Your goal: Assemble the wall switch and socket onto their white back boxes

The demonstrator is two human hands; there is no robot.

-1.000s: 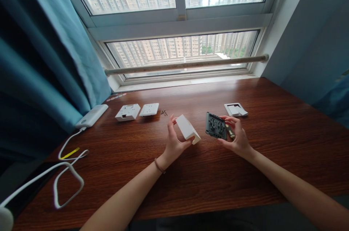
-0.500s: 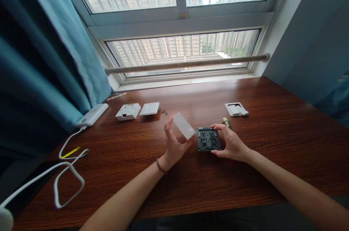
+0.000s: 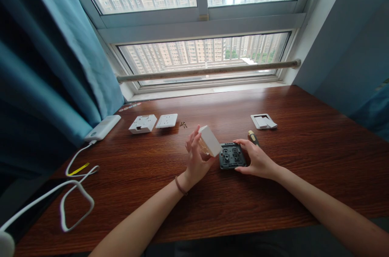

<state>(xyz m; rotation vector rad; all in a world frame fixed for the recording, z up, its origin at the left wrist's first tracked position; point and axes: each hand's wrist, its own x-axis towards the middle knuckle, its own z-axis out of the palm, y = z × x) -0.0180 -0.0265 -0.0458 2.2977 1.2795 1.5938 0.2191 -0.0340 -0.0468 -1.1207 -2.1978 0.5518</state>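
Observation:
My left hand (image 3: pixel 194 160) grips a white rectangular switch cover (image 3: pixel 209 140), tilted, just above the wooden table (image 3: pixel 212 200). Right beside it, a dark grey switch module (image 3: pixel 232 156) lies flat on the table with my right hand (image 3: pixel 258 160) holding its right edge between thumb and fingers. The white piece's lower corner is close to the module's left edge; I cannot tell if they touch. A screwdriver with a yellow handle (image 3: pixel 252 136) lies just behind my right hand.
Farther back lie a white frame plate (image 3: pixel 263 121), two white switch parts (image 3: pixel 142 124) (image 3: pixel 166 121) and small screws (image 3: pixel 182 124). At the left are a white power bank (image 3: pixel 102 128) with a white cable (image 3: pixel 75 192), a curtain (image 3: pixel 45 66), and a window behind.
My right hand lowered the grey module from a raised, tilted hold onto the table and left the screwdriver behind it. My left hand turned the white piece and brought it toward the module.

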